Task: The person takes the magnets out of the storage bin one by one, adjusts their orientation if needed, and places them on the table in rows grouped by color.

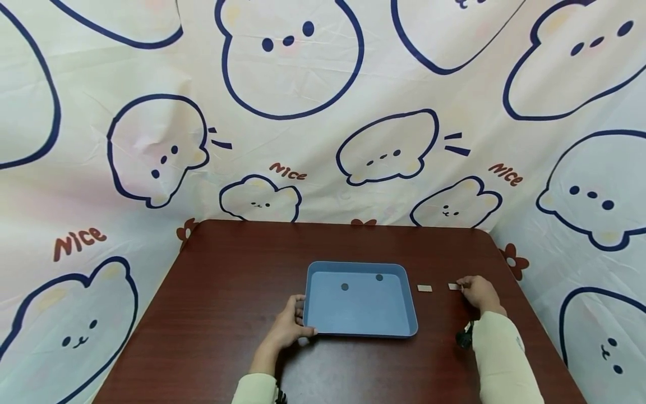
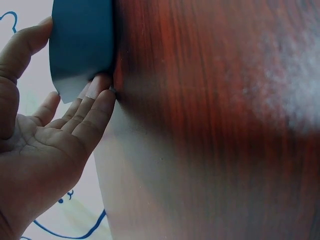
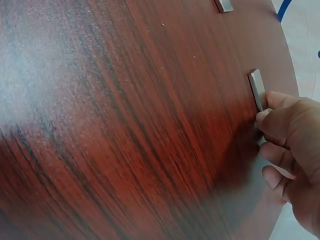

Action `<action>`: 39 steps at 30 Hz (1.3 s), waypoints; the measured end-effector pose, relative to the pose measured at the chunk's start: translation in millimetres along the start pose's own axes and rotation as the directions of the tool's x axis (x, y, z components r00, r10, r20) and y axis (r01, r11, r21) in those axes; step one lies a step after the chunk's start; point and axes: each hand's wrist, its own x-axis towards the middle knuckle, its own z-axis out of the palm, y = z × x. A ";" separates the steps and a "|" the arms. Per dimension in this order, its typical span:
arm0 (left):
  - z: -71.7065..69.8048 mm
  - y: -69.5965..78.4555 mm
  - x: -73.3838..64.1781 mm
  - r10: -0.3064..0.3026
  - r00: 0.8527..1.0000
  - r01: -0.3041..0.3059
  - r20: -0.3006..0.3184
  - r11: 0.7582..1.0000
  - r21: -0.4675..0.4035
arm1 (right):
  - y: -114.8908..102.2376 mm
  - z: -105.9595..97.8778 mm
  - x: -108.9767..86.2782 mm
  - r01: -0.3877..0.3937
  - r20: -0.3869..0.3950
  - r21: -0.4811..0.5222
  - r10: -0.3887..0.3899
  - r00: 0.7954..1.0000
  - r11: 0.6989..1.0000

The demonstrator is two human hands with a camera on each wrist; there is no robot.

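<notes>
A shallow blue rectangular tray [image 1: 360, 331] stands on the table with two small dark round discs [image 1: 345, 287] lying in it. My left hand [image 1: 289, 325] holds the tray at its near left corner, thumb along the front edge and fingers at the left side. In the left wrist view the fingertips are low on the tray's outer wall [image 2: 82, 45]. Farther right, my right hand [image 1: 479, 292] pinches one end of a small flat pale rectangular piece [image 3: 256, 87] between thumb and finger, at the tabletop. A similar piece [image 1: 424, 288] lies between it and the tray.
The dark red-brown wood-grain table [image 1: 227, 269] reaches back to a pale curtain [image 1: 313, 140] printed with bear outlines, which also hangs along both sides. A dark band with a small device [image 1: 464, 336] is on the right wrist.
</notes>
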 end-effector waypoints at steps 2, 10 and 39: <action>-0.2 0.1 -0.4 -0.002 1.000 0.002 0.000 1.000 0.005 | -0.6 1.7 -0.5 0.003 -0.013 0.000 -0.003 1.000 1.000; -0.1 0.7 -1.0 0.005 1.000 -0.004 -0.006 1.000 0.027 | -3.6 9.3 -14.6 -0.074 -0.084 0.255 0.098 0.992 0.964; 1.2 1.0 -1.5 0.016 1.000 -0.016 -0.003 1.000 -0.006 | -49.7 29.9 -46.3 -0.084 -0.011 0.682 0.126 0.992 0.727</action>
